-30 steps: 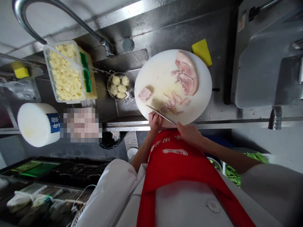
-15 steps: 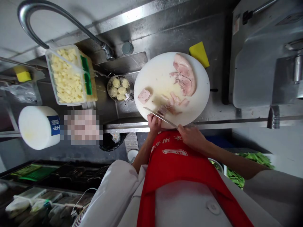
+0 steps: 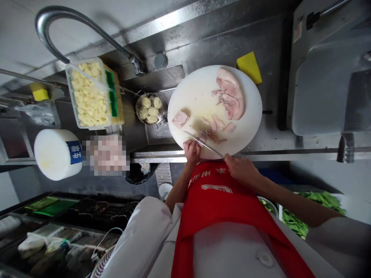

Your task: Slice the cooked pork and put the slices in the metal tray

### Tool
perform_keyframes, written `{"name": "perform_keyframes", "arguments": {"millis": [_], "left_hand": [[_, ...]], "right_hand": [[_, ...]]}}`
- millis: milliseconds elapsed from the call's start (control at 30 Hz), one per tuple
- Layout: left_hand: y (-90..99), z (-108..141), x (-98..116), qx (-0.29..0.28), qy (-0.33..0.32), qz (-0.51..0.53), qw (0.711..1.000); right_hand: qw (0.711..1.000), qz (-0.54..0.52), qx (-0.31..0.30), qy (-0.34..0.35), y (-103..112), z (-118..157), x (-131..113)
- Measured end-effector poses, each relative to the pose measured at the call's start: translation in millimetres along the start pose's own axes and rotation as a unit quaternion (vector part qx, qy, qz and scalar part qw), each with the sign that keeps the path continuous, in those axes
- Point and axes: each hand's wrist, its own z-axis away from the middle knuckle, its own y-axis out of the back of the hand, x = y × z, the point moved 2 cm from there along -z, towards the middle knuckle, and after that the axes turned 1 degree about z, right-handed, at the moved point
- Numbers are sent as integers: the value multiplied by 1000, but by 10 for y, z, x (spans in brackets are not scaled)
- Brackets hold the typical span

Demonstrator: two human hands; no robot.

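My right hand [image 3: 242, 170] is closed round the handle of a kitchen knife [image 3: 204, 144]. The thin blade slants up and left over the near edge of a round white cutting board [image 3: 191, 87]. Just left of the blade, my left hand [image 3: 191, 150] curls its fingers on a small piece of meat [image 3: 202, 136], partly hidden by blade and fingers. Cut meat pieces [image 3: 218, 122] lie beyond the knife. A larger pale slab of meat [image 3: 232, 94] rests at the board's right, and a squarish meat block [image 3: 180, 119] at its left.
A yellow sponge [image 3: 249, 67] touches the board's far right side. Leftward are a pot of peeled round pieces [image 3: 150, 109], a tub of pale cubes [image 3: 90, 94], a faucet [image 3: 87, 23] and a white bucket [image 3: 55, 154]. A metal machine [image 3: 319, 88] stands at right.
The whole view has shifted, so the scene sits slightly further right. Against the board, the knife has moved only a little, and both hands keep their grips.
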Motion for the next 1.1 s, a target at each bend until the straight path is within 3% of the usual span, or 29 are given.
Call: {"name": "perform_keyframes", "arguments": {"millis": [200, 500, 700, 833, 1000, 1100], "left_hand": [[-16, 32, -56, -24, 25, 7, 999], [-21, 32, -47, -15, 26, -15, 999], [-7, 16, -18, -19, 24, 0, 1000], [-8, 8, -1, -24, 27, 2, 999], [8, -23, 36, -38, 39, 10, 998], [48, -47, 72, -18, 36, 16, 999]], "right_hand": [[1000, 14, -16, 13, -4, 17, -13], [999, -1, -31, 12, -75, 44, 44], [1000, -9, 2, 29, -102, -27, 27], [999, -12, -32, 8, -126, -15, 34], [999, -21, 5, 29, -41, -282, -118], [999, -25, 19, 35, 6, -425, -169]]}}
